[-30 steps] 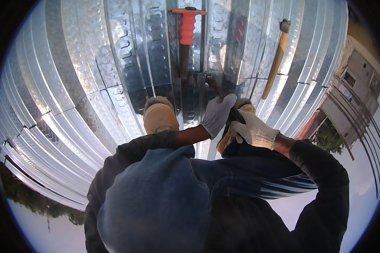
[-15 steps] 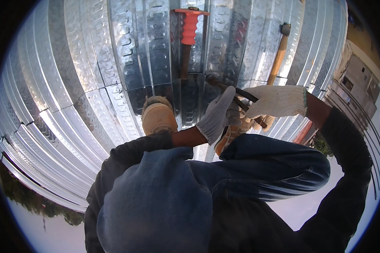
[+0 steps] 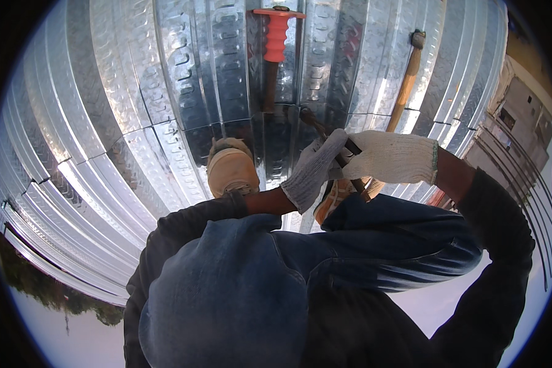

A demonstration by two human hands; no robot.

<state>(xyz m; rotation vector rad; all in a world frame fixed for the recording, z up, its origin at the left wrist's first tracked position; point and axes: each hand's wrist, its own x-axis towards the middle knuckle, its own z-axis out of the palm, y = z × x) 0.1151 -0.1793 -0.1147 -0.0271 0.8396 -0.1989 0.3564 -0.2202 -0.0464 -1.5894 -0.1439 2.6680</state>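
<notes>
In front of my bent knee I hold a dark metal two-handled tool (image 3: 315, 124) that looks like pincers. Its narrow head points away, low over the metal sheets, and my gloves hide much of the handles. My left hand (image 3: 316, 168), in a greyish knit glove, is closed around it with the thumb lying along a handle. From the right, my right hand (image 3: 391, 158), in a cream knit glove, grips it too. The lower end of one handle (image 3: 364, 193) shows below the gloves, near my right shoe (image 3: 333, 202). Whether the jaws touch the sheet, I cannot tell.
Ribbed, embossed metal sheets (image 3: 147, 67) lie under me, with seams across them. A chisel with a red grip and guard (image 3: 276, 37) lies ahead. A wooden-handled hammer (image 3: 406, 83) lies to its right. My left shoe (image 3: 232, 172) stands on the metal. Thin rods (image 3: 521, 165) and a building (image 3: 521, 104) are far right.
My right hand has moved slightly left and nearer to me, against the left hand. The tool's handles now slant more steeply toward me. The chisel and hammer stay in place.
</notes>
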